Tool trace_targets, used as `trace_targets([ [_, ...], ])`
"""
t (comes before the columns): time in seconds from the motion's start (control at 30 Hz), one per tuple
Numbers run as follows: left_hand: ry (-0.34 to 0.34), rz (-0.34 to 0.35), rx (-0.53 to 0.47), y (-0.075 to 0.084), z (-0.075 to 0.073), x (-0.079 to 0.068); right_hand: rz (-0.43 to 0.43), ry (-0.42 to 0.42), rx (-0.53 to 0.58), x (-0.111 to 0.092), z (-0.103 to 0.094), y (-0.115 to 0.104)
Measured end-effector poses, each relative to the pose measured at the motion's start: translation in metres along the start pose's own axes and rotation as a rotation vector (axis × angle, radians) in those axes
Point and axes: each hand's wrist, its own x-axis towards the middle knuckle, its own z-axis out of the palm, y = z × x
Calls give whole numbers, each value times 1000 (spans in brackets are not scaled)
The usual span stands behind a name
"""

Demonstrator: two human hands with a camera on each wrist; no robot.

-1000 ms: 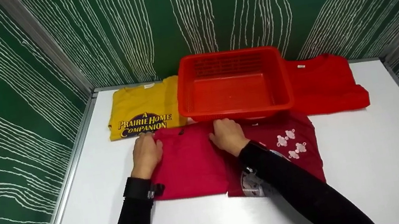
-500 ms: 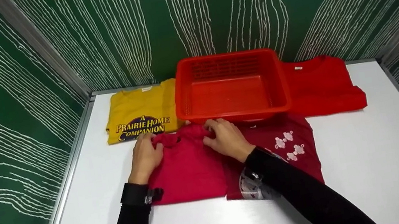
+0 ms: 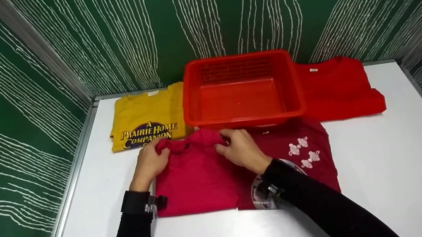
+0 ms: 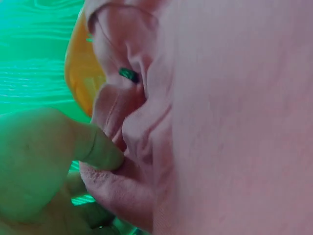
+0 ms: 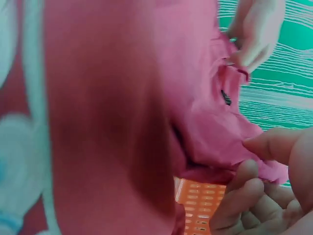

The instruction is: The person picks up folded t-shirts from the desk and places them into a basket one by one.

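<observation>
A folded pink shirt [image 3: 195,179] lies on the white table, its far collar edge raised and bunched. At its far left corner my left hand [image 3: 150,161] pinches the cloth, thumb on top as the left wrist view shows. My right hand [image 3: 242,147] pinches the far right corner between thumb and fingers, also seen in the right wrist view. A dark label [image 4: 128,74] shows inside the neckline, between the two hands. Beside it on the right lies a folded maroon shirt [image 3: 316,178] with pale flower-like shapes, partly covered by my right forearm.
Just beyond the pink shirt stands a red plastic basket [image 3: 244,119] with nothing in it. A folded yellow shirt [image 3: 143,112] with printed lettering lies left of it, a folded red shirt [image 3: 340,90] right of it. Green walls [image 3: 245,9] with white lines rise behind the table [image 3: 389,163].
Both hands have gone from resting at the pink shirt's far corners to pinching them. The far edge, flat before, is now lifted and gathered. The other shirts and the basket stay put.
</observation>
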Motion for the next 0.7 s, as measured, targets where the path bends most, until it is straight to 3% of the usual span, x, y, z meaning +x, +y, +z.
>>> trace_targets([
  [0.4,-93,114,44,-6,-6,8,-166,-43,60,-11,-20,-12],
  [0.53,-74,152,49,-3,-15,6,-156,-62,82,-13,-26,-15],
  [0.7,-37,198,27,7,-37,-7,-81,-65,145,-15,-38,-15],
])
